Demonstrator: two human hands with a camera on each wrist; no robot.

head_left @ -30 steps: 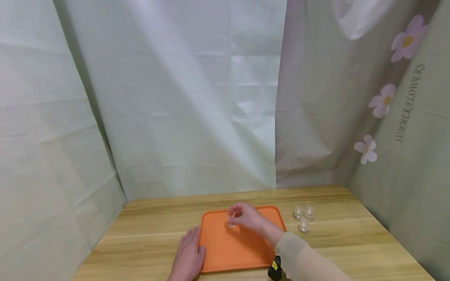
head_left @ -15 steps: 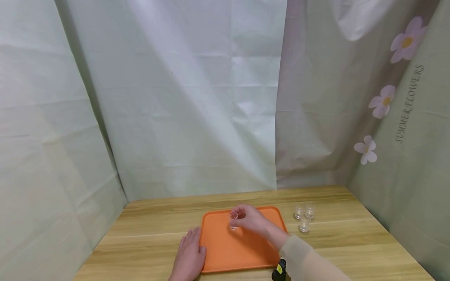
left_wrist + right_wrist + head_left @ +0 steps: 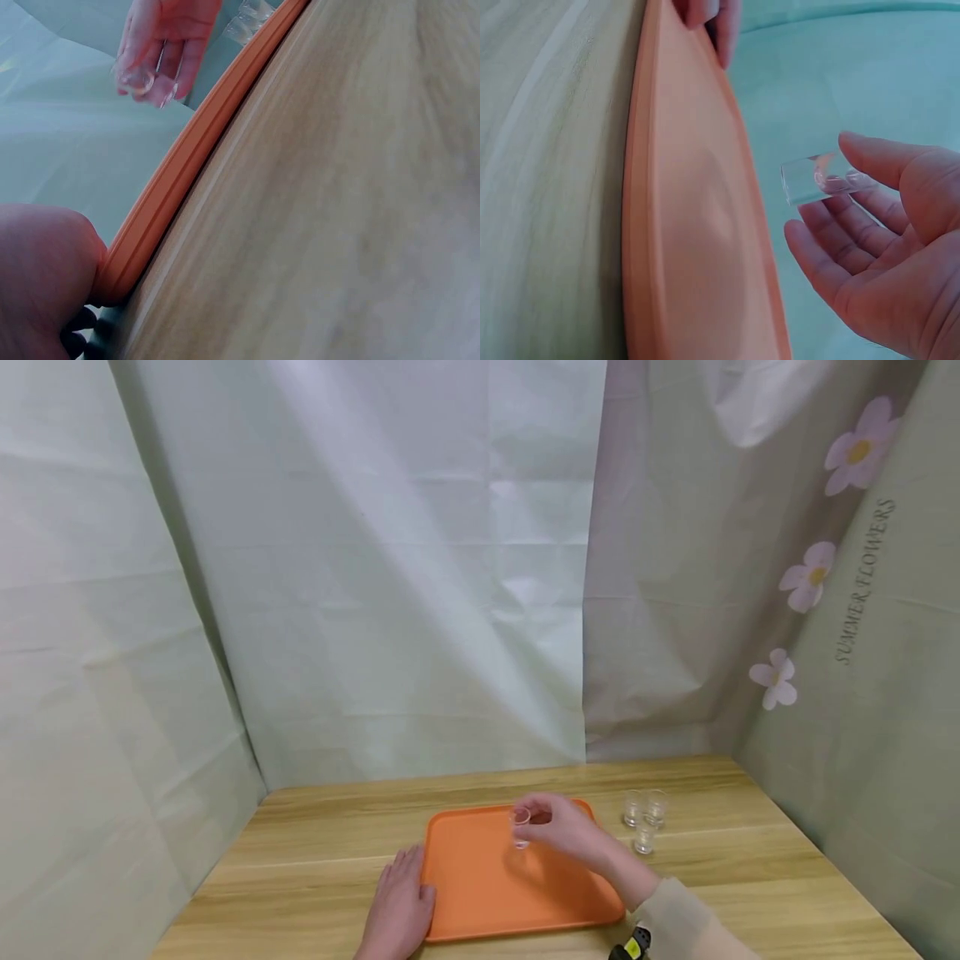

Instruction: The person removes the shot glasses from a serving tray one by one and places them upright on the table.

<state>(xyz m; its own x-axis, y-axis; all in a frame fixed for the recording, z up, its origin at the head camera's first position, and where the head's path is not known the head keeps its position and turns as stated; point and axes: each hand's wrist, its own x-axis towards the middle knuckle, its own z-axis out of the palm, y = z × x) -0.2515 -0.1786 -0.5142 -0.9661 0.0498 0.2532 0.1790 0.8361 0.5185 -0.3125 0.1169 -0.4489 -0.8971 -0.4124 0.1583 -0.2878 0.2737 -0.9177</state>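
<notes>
A small clear shot glass point(image 3: 521, 837) is pinched upright between the thumb and fingers of my right hand point(image 3: 566, 829), over the back right part of an orange tray point(image 3: 480, 893). The right wrist view shows the glass point(image 3: 801, 180) clear of the tray surface, with the thumb on one side and fingertips on the other. My left hand point(image 3: 399, 902) lies at the tray's left edge, fingers extended and thumb at the rim. In the left wrist view part of this hand point(image 3: 45, 277) touches the tray's corner.
On the wooden table point(image 3: 315, 893), right of the tray, three more clear shot glasses point(image 3: 644, 840) stand close together. Pale curtains point(image 3: 420, 610) enclose the table at the back and both sides.
My right hand has moved to the right over the tray, carrying the shot glass with it. The left hand stays at the tray's left edge.
</notes>
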